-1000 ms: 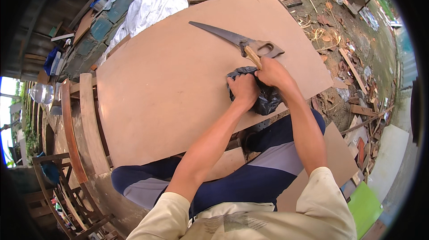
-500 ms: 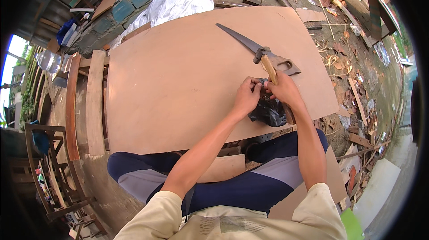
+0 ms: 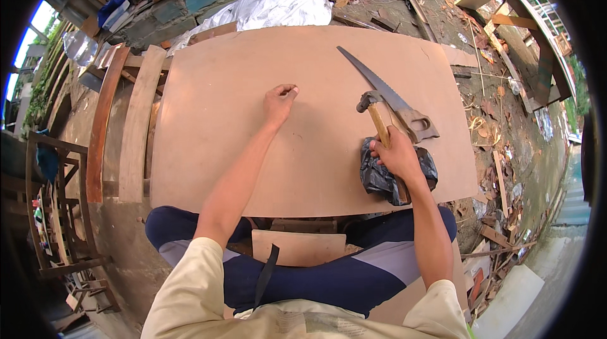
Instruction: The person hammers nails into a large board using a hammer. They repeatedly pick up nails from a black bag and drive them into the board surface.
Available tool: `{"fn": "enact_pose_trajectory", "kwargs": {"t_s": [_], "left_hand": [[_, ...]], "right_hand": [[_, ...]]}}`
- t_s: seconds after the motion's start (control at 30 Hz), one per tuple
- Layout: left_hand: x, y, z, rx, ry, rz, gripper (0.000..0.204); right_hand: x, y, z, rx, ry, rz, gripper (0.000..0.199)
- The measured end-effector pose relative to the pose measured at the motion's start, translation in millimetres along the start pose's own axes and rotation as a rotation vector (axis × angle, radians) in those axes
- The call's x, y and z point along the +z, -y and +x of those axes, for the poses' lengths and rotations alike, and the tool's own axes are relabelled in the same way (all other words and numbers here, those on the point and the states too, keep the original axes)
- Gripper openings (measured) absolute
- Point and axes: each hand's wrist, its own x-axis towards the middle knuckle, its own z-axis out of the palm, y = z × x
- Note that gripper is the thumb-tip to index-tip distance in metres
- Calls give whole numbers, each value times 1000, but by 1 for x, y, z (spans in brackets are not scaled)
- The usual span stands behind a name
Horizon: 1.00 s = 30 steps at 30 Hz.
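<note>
A: Head view, right grip (image 3: 397, 154)?
B: Closed round wooden hammer (image 3: 379, 125) handle; black bag (image 3: 382, 178) beneath it, handsaw (image 3: 392, 96) just beyond.
A: Left grip (image 3: 278, 102)?
B: Fingertips pinched together on the brown board counter (image 3: 253, 143); contents too small to tell.

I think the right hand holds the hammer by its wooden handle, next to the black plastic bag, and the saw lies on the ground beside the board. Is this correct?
Not quite. The saw lies on the board itself, just beyond the hammer, as the head view shows. The rest holds: the right hand grips the hammer's wooden handle, next to the black plastic bag.
</note>
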Motion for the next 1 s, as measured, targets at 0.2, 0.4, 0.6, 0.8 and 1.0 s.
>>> {"fn": "enact_pose_trajectory", "kwargs": {"t_s": [0.2, 0.4, 0.6, 0.8, 1.0], "left_hand": [[-15, 22, 66, 123, 9, 315, 22], [-12, 37, 76, 196, 31, 383, 20], [-12, 36, 71, 224, 46, 401, 19], [-9, 42, 70, 322, -28, 414, 16], [-11, 34, 68, 272, 27, 467, 12]], "right_hand": [[7, -1, 14, -14, -4, -79, 21], [14, -5, 22, 24, 10, -120, 20], [24, 4, 32, 77, 63, -112, 22], [45, 28, 44, 79, 108, 41, 27], [84, 74, 92, -138, -6, -27, 35]]}}
